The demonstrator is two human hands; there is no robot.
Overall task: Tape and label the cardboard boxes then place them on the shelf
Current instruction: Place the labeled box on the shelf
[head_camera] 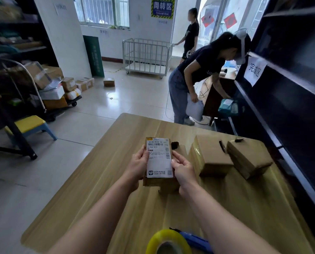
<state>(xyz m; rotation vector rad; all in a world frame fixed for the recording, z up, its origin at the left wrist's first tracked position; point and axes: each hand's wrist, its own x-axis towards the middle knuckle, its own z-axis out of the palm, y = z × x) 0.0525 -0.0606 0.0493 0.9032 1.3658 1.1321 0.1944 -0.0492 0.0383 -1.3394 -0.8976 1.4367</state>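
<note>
While clasped between left hand and right hand, box: likely light, stiff.
Hold: opposite long sides.

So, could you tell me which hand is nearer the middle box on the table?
Right. The right hand grips the labelled box on its right edge, left of the middle box; the left hand holds its opposite edge.

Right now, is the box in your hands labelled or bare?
Labelled: a white shipping label lies flat across the top of the box, with the left hand and right hand gripping its sides.
</note>
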